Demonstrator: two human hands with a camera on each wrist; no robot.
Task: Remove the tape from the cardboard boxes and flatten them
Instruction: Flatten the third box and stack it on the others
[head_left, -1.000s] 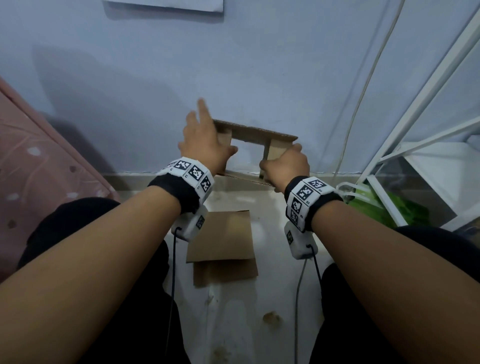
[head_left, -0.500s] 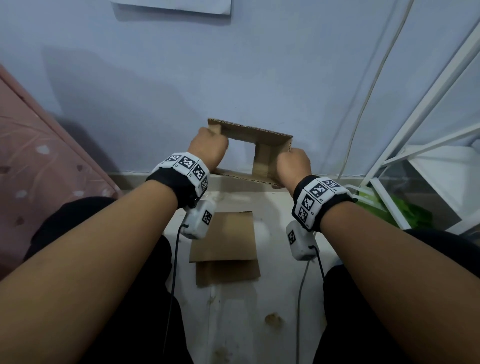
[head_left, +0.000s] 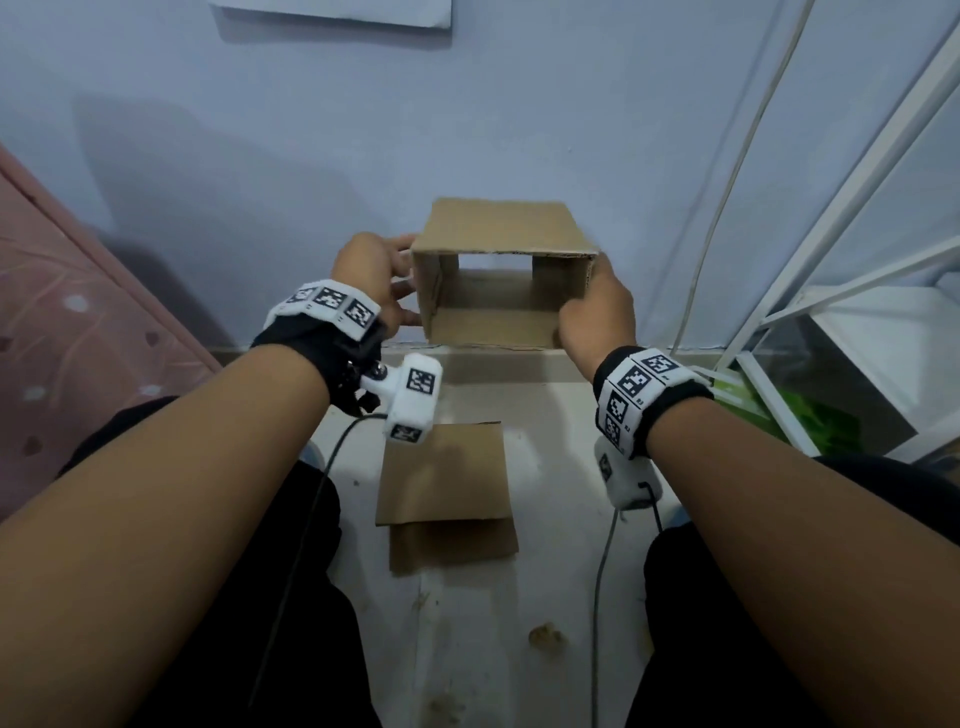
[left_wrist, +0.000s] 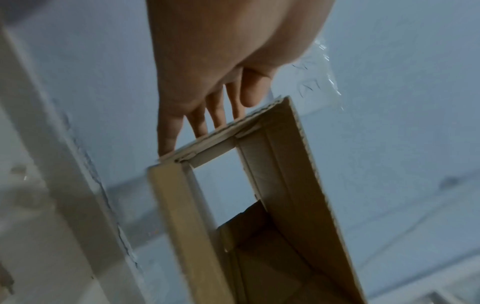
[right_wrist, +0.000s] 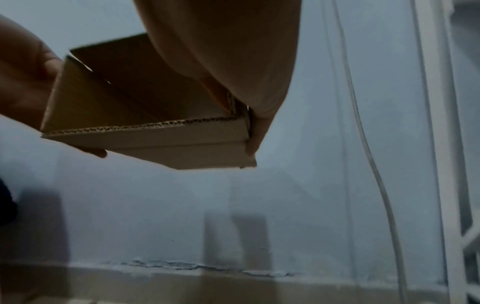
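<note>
Above the floor, in front of the pale blue wall (head_left: 519, 104), an open-ended cardboard box (head_left: 506, 228) is held up between both hands, so that the wall is seen straight through it. Its left side is touched by the straight fingers of the left hand (head_left: 371, 275), laid flat against the cardboard. Its right side is gripped by the right hand (head_left: 597, 312), with fingers curled round the near edge. Below the box, two flattened pieces of cardboard (head_left: 444, 478) are laid on the floor between the knees. A white rack (head_left: 831, 291) is seen at the right.
</note>
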